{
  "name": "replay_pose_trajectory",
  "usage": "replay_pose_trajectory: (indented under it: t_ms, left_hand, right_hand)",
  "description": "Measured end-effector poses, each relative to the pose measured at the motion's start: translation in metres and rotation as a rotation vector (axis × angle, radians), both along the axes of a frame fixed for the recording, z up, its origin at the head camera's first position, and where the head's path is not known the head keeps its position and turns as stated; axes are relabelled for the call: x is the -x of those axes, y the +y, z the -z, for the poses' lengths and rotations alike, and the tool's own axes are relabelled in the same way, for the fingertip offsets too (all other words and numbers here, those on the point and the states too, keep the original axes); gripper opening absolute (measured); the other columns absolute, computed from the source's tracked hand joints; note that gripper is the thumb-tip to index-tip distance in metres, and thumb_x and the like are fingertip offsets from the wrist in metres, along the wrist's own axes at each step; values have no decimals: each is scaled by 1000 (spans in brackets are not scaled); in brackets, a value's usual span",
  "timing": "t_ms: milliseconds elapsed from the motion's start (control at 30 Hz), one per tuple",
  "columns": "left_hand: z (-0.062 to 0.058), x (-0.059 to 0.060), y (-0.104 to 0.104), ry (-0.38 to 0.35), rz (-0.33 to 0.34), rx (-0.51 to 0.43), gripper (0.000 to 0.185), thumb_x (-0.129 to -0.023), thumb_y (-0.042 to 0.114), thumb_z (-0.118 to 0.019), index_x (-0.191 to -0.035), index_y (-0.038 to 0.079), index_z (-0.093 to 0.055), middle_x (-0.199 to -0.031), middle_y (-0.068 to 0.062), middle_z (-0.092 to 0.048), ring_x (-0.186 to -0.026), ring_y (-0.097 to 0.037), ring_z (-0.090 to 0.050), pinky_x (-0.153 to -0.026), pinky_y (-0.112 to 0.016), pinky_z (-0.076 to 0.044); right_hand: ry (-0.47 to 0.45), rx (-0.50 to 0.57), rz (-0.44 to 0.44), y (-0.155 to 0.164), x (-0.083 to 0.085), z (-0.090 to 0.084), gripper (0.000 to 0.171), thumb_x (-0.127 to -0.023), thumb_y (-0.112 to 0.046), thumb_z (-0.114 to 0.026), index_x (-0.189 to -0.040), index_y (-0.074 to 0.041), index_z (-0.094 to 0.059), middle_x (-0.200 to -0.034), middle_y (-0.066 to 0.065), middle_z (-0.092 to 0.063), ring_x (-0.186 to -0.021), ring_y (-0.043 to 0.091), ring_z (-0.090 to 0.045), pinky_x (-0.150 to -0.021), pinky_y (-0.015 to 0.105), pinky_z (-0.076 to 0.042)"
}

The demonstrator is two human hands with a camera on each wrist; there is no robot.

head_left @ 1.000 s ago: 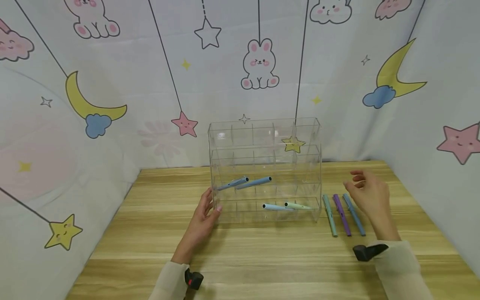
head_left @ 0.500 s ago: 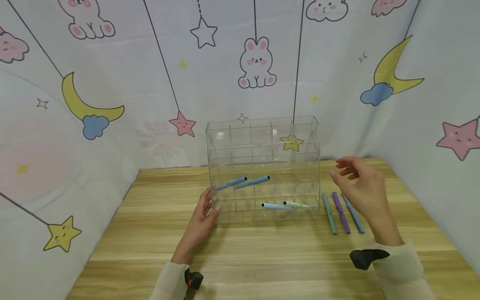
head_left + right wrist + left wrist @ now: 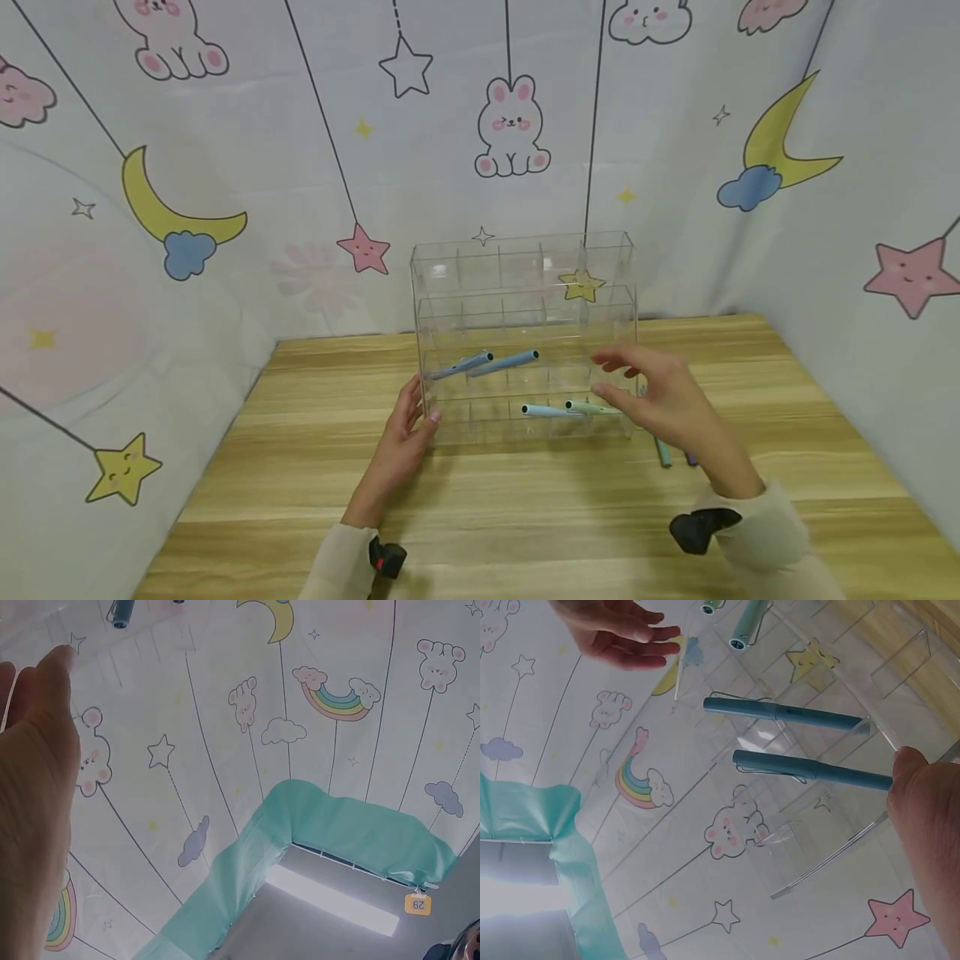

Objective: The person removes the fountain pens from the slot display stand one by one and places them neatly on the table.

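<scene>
Pale nursery-print cloth, with rabbits, moons and stars, hung behind and beside our light wooden desk. On it stood a clear acrylic organiser with tiers of small compartments. Our left hand rested against the organiser's lower left corner, fingers straight and released, thumb touching the clear wall; the left wrist view showed a fingertip on the edge of that wall.

Our right hand hovered in front of the organiser's right side, level with the lower tiers. Its grip was released, fingers spread and loosely bent, grasping nothing. We could not tell whether its fingertips touched the acrylic.

Inside, 2 blue pens lay side by side in the second tier from the bottom, on the left, caps pointing right and tilted slightly upward. In the bottom tier a light blue pen and a mint green pen lay nearly level, just beside each other, the green one near our right fingers.

On the desk right of the organiser, mostly hidden behind our right hand, lay the ends of a teal pen and a purple pen.
</scene>
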State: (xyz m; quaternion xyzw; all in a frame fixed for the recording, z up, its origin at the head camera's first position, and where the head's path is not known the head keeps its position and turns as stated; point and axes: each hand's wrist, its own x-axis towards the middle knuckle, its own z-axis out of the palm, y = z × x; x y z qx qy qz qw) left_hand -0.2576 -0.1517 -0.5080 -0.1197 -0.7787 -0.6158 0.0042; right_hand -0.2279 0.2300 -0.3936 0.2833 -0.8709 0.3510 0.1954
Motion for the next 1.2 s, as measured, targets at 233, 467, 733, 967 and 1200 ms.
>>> replay_pose_trajectory:
  t_ms: [233,467,733,967,1200]
  left_hand:
    - [-1,-2,-2,-21,5,6,68,-105,19,-56,-160,27,-17,-166,-11,-21,-151,-37,-25,-121,-55,-25]
    - [-1,-1,-1,-18,8,-3,69,-104,17,-57,-161,26,-17,-166,-12,-21,-150,-38,-25,-120,-56,-26]
    - [-1,-1,0,-3,7,-6,70,-104,19,-58,-161,24,-17,-165,-14,-23,-149,-39,-28,-120,-55,-28]
    - [0,-1,-1,11,15,-4,69,-104,20,-58,-160,24,-18,-165,-14,-23,-149,-39,-27,-120,-57,-26]
    - [-1,-1,-1,5,18,-12,70,-103,23,-59,-160,23,-18,-165,-14,-23,-150,-38,-26,-120,-56,-26]
  right_hand:
    - [-70,-88,-51,-15,5,19,45,-87,-19,-80,-131,-17,-66,-128,-2,-68,-118,20,-64,-92,44,-56]
    - [-84,-132,-114,-23,12,36,41,-88,-14,-79,-127,-16,-68,-125,0,-70,-116,21,-66,-94,45,-56]
    - [-108,-131,-144,-29,13,42,37,-87,-9,-78,-123,-14,-70,-114,-1,-74,-103,16,-70,-87,43,-58]
    - [-49,-133,-144,-32,15,46,24,-85,-7,-80,-108,-13,-76,-105,-2,-76,-96,16,-71,-81,42,-59]
    - [-22,-104,-139,-32,15,45,21,-84,-4,-80,-102,-13,-76,-101,-2,-76,-89,14,-71,-75,44,-59]
